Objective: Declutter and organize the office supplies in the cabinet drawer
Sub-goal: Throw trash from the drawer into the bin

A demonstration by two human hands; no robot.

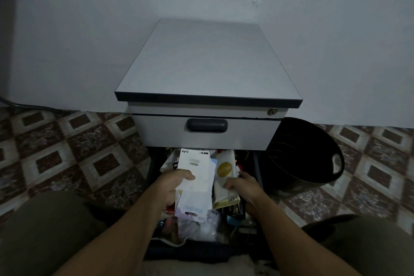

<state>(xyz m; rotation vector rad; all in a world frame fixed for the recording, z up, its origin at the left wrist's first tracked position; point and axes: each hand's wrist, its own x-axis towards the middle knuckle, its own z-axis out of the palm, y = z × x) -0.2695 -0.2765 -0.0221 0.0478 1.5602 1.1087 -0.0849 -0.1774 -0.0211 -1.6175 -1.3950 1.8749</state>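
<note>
- The white flat packet [197, 170] is held over the open drawer [190, 251]. Its long axis runs 12 to 6 o'clock, and most of its length lies toward 12 o'clock from the left grip [177, 182].
- The left grip is clenched on the packet's 9 o'clock edge, with the thumb on top.
- A cream packet with a gold disc [225, 169] stands just beside it at 3 o'clock, also lying 12 to 6. It is grasped low down by the right grip [240, 185], fingers curled round it.
- A pale purple packet [193, 206] lies under the white one, at 6 o'clock; whether it is held too cannot be told.
- The drawer below is packed with loose clutter, too dark to name.
- The black bin [298, 154] sits at 2 o'clock from the drawer, nearer the right grip; discards are judged easiest from that side.
- The cabinet [208, 63] stands at 12 o'clock, with its upper drawer [207, 125] closed.
- A tiled floor [67, 152] and a plain wall [89, 29] surround it.
</note>
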